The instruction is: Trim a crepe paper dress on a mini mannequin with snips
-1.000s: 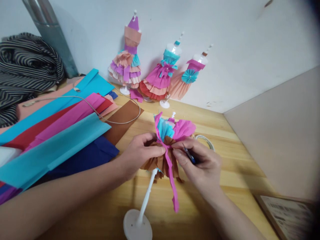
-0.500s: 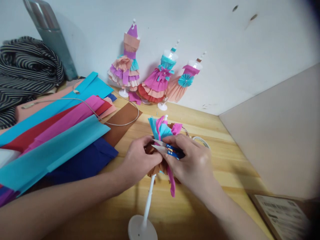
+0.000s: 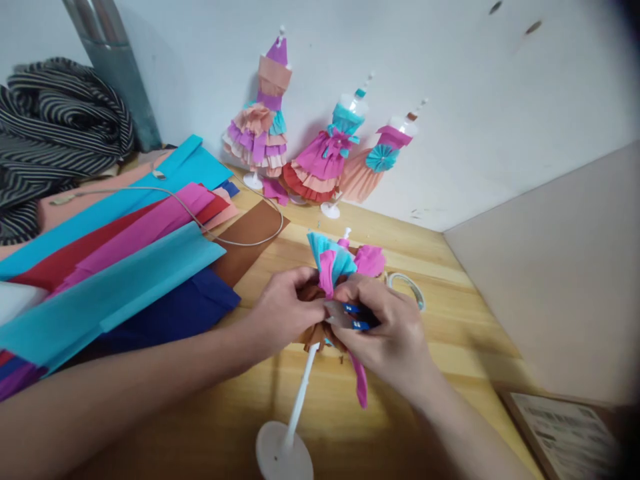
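A small dress form on a white stand point(image 3: 301, 393) leans in front of me, dressed in brown crepe paper point(image 3: 316, 333). A turquoise pleated paper fan point(image 3: 341, 259) and a pink paper strip point(image 3: 327, 270) sit at its chest. My left hand point(image 3: 285, 303) pinches the brown paper at the waist, its fingertips partly hidden. Thread snips point(image 3: 354, 317) with blue handles lie inside my closed right hand point(image 3: 393, 327), their blades toward my left thumb. My right fingertips touch the lower end of the pink strip. Another pink strip point(image 3: 359, 380) hangs below.
Several folded crepe paper sheets point(image 3: 115, 280) and a white cable point(image 3: 235, 243) cover the left side. Three dressed forms, one with a pink skirt point(image 3: 323, 159), stand by the wall. A tape roll point(image 3: 423, 297) lies right of my hands; a labelled box point(image 3: 560, 427) is at lower right.
The snips' blades have moved right and down, away from the pink strip, and are tucked further into my right hand. The right fingertips now touch that strip. The view has shifted slightly.
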`<state>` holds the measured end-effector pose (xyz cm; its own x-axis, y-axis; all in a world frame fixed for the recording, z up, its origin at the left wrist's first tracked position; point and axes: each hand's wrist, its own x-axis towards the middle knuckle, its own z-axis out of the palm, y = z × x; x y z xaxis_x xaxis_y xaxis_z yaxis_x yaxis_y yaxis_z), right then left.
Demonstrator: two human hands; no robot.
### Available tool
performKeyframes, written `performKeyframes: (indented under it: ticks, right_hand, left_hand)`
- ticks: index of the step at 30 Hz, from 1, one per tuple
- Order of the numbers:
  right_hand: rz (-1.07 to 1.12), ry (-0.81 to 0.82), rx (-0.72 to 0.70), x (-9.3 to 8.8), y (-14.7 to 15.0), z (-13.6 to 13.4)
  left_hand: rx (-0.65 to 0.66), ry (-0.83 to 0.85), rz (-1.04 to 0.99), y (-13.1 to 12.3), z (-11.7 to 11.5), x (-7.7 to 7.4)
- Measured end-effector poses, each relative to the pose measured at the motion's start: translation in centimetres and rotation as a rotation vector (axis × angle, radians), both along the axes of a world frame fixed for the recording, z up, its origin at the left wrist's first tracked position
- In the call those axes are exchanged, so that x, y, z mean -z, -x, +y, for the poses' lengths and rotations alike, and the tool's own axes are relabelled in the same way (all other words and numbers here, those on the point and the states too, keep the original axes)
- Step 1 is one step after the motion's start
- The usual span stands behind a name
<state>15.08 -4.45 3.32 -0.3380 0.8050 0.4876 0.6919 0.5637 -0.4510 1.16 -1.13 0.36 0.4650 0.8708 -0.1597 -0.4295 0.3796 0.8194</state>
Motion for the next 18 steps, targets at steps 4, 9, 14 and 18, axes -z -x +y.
performKeyframes:
  ticks: [4, 9, 14, 18]
  right_hand:
    - [0.141, 0.033, -0.021, 0.5, -1.2, -0.8]
    - [0.243, -0.019, -0.029, 1.5, -2.7, -1.6]
    - [0.111, -0.120, -0.138, 2.7, -2.9, -1.6]
    - [0.045, -0.163, -0.135, 3.3, -2.7, -1.8]
  left_hand:
    - [0.083, -0.024, 0.063, 0.4, 0.4, 0.6]
    - [0.165, 0.049, 0.014, 0.7, 0.7, 1.2]
    - [0.213, 0.088, -0.070, 1.0, 0.7, 0.9]
    - [0.193, 0.104, -0.077, 0.9, 0.8, 1.3]
